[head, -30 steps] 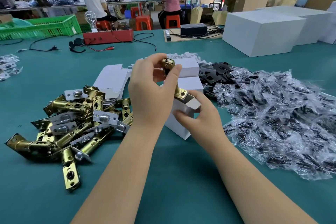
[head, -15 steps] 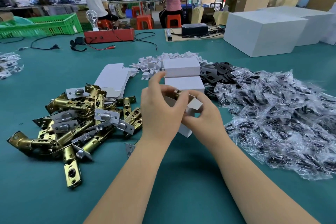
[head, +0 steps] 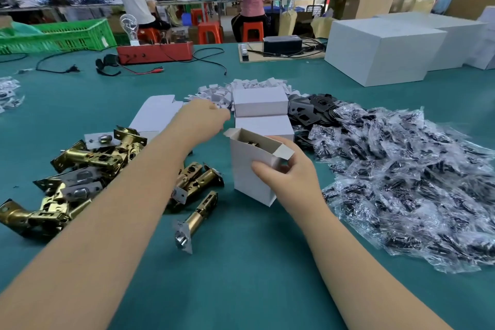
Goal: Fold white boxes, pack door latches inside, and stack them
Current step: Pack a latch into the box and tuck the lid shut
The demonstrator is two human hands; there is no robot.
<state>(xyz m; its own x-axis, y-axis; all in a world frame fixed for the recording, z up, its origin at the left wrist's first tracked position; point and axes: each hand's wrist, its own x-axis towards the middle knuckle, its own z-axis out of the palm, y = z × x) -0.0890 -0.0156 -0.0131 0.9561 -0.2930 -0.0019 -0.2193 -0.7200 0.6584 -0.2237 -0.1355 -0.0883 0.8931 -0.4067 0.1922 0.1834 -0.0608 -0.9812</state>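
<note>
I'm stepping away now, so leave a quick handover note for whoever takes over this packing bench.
Right hand grips the open white box, upright on the table, a brass latch visible inside.
Left hand reaches toward the small white card pieces; whether it holds anything cannot be told.
Two closed boxes sit stacked behind.
Left: close this box, stack it, then pack the loose latches.

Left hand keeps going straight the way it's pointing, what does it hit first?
Probably the pile of small white cardboard pieces just beyond the left hand, beside the closed white boxes; depth is uncertain.
</note>
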